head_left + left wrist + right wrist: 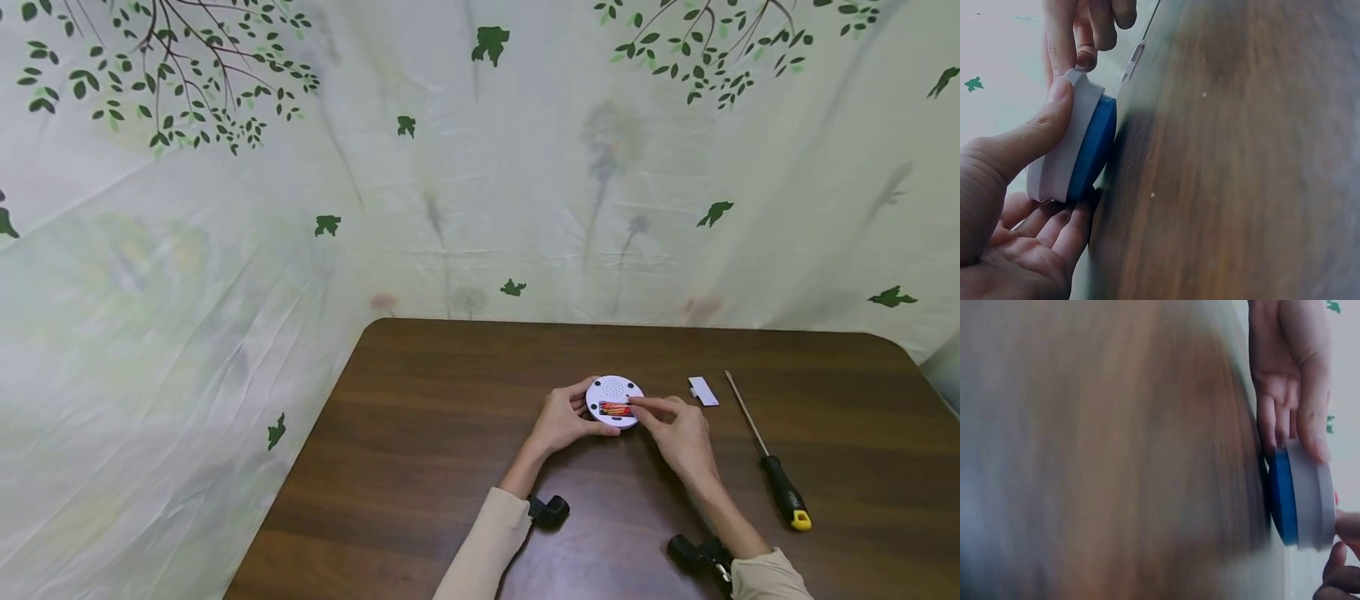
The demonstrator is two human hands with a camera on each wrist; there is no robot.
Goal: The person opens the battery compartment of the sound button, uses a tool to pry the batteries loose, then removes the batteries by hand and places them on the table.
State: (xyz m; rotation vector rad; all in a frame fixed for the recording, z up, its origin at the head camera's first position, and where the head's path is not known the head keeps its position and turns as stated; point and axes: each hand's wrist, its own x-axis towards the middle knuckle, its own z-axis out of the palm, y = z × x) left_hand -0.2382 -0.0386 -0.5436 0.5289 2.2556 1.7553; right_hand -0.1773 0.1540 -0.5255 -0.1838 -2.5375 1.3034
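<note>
A round white device with a dotted grille has a battery compartment facing up, where red batteries show. My left hand holds the device by its side, thumb on the near rim and fingers around the far edge. The left wrist view shows its blue underside just above the table. My right hand has its index fingertip at the right end of the batteries, with the thumb close by. In the right wrist view, right-hand fingers touch the device's white face.
On the brown wooden table, a small white battery cover lies right of the device. Farther right lies a screwdriver with a black and yellow handle. A leaf-printed cloth hangs behind the table.
</note>
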